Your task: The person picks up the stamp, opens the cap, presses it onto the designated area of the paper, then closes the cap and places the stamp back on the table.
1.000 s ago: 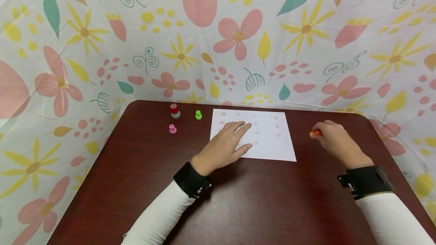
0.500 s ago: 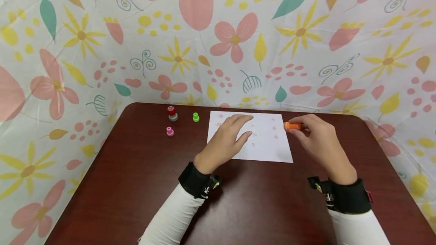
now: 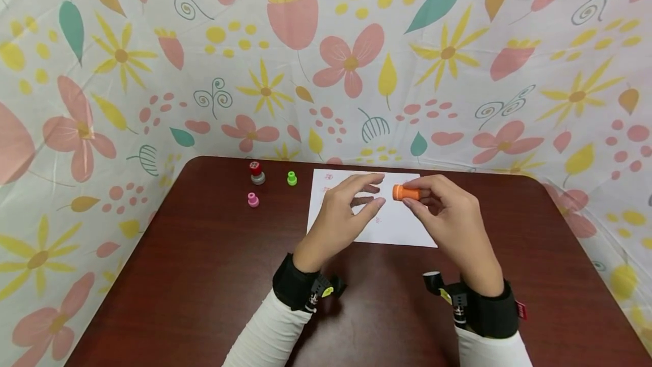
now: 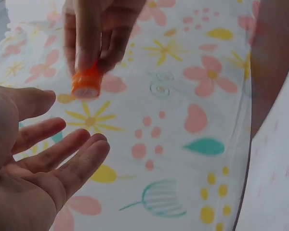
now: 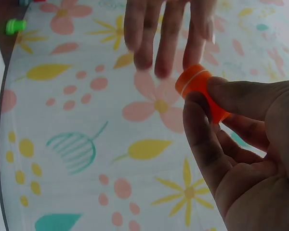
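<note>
My right hand pinches a small orange stamp between thumb and fingertips. It is held sideways, over the right part of a white sheet of paper. In the right wrist view the orange stamp shows a pale ring near its wide end; in the left wrist view the stamp has its pale end face showing. My left hand is raised over the sheet's left part, fingers apart and loosely bent, holding nothing. Its fingertips point toward the stamp across a small gap. Red stamped prints show on the paper, partly hidden by my hands.
At the table's back left stand a red stamp with a grey base, a green stamp and a pink stamp. The dark brown table ends at a flower-patterned cloth behind it.
My right hand has come left with the orange stamp, from beside the paper to above it. My left hand has lifted and turned its fingers toward the stamp.
</note>
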`<state>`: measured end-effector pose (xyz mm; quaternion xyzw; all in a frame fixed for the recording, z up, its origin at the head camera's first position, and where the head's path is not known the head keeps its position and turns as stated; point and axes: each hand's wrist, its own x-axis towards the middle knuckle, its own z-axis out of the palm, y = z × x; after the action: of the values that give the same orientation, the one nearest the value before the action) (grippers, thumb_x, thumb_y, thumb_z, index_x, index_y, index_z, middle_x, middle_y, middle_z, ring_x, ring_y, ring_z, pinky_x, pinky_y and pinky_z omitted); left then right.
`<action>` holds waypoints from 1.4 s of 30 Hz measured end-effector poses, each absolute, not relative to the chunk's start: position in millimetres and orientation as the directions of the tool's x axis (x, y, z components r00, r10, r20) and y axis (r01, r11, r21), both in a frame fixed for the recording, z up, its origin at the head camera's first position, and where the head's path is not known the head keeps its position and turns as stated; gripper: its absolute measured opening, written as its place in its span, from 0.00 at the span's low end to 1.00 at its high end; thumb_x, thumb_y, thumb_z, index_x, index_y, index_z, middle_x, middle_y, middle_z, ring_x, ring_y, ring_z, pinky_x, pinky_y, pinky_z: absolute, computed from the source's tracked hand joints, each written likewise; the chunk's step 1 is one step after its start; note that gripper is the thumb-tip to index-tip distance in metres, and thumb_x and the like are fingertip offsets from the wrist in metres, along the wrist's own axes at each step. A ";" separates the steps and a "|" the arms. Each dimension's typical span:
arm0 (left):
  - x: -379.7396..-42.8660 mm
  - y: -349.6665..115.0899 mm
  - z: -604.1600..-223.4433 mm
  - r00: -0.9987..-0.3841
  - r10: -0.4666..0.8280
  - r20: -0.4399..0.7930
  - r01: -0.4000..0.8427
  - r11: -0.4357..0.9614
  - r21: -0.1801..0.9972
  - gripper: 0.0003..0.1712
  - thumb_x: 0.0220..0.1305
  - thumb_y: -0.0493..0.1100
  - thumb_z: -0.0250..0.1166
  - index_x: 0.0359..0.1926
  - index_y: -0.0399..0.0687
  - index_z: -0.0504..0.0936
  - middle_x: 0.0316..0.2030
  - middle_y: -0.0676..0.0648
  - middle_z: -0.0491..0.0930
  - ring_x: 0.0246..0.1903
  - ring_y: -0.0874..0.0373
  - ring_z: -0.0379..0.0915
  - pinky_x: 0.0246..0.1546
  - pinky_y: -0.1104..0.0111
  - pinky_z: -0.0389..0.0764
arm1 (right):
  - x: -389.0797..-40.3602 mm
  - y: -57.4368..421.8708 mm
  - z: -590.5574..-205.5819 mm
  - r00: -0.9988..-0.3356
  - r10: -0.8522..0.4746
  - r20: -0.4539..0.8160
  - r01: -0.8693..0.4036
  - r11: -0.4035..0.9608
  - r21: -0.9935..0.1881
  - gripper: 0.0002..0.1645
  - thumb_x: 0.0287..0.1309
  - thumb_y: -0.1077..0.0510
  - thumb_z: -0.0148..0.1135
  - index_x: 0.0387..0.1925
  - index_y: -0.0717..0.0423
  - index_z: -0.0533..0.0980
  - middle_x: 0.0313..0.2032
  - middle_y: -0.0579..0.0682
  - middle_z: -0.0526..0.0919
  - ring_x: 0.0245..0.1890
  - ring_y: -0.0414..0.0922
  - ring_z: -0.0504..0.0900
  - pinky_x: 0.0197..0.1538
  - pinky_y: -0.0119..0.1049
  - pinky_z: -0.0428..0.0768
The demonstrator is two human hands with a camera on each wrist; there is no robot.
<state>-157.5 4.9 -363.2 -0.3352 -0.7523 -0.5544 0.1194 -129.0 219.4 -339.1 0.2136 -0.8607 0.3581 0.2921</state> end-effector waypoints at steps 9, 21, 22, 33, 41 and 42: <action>-152.6 11.4 -366.3 -0.816 0.335 0.471 0.474 -0.077 0.877 0.20 0.70 0.37 0.68 0.62 0.41 0.82 0.57 0.42 0.82 0.54 0.52 0.83 0.50 0.68 0.87 | -127.9 206.5 -342.9 -0.719 -0.204 0.664 -0.640 0.566 -0.519 0.20 0.48 0.72 0.78 0.43 0.57 0.84 0.39 0.47 0.86 0.37 0.29 0.83 0.43 0.15 0.80; -153.7 9.0 -364.0 -0.837 0.310 0.450 0.413 -0.181 0.892 0.17 0.65 0.32 0.71 0.54 0.35 0.85 0.52 0.38 0.84 0.51 0.57 0.83 0.49 0.63 0.88 | -127.7 200.3 -343.0 -0.727 -0.195 0.659 -0.649 0.510 -0.565 0.19 0.50 0.71 0.77 0.43 0.57 0.83 0.39 0.48 0.85 0.39 0.29 0.83 0.43 0.17 0.81; -154.2 8.2 -363.7 -0.836 0.311 0.452 0.415 -0.180 0.892 0.17 0.65 0.32 0.71 0.54 0.35 0.86 0.51 0.38 0.84 0.51 0.57 0.83 0.50 0.63 0.88 | -127.9 200.2 -343.2 -0.726 -0.198 0.659 -0.652 0.504 -0.567 0.19 0.50 0.71 0.77 0.44 0.57 0.83 0.39 0.48 0.86 0.39 0.29 0.84 0.43 0.17 0.82; -157.7 2.7 -362.3 -0.838 0.312 0.448 0.420 -0.154 0.894 0.16 0.62 0.32 0.74 0.51 0.34 0.88 0.49 0.41 0.86 0.50 0.57 0.84 0.48 0.62 0.89 | -128.8 199.7 -345.7 -0.718 -0.208 0.665 -0.663 0.496 -0.561 0.20 0.49 0.72 0.77 0.44 0.57 0.83 0.40 0.48 0.86 0.39 0.30 0.84 0.43 0.17 0.81; -156.9 3.5 -359.5 -0.844 0.285 0.455 0.431 -0.144 0.891 0.15 0.60 0.33 0.75 0.49 0.35 0.89 0.46 0.42 0.87 0.48 0.58 0.85 0.47 0.62 0.89 | -127.6 198.2 -343.9 -0.708 -0.204 0.676 -0.669 0.501 -0.549 0.18 0.49 0.72 0.77 0.43 0.58 0.84 0.39 0.49 0.86 0.39 0.31 0.84 0.43 0.17 0.81; -156.9 3.4 -359.6 -0.843 0.285 0.456 0.432 -0.146 0.890 0.15 0.60 0.33 0.76 0.49 0.35 0.89 0.46 0.42 0.87 0.48 0.58 0.85 0.46 0.62 0.89 | -127.5 198.4 -343.8 -0.708 -0.206 0.676 -0.671 0.494 -0.552 0.19 0.49 0.72 0.77 0.43 0.58 0.84 0.39 0.49 0.86 0.39 0.31 0.84 0.43 0.17 0.82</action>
<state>-156.9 3.4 -359.6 -0.2751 -0.6515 -0.7051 0.0519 -127.5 198.4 -343.8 0.2674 -0.8201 0.4257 0.2733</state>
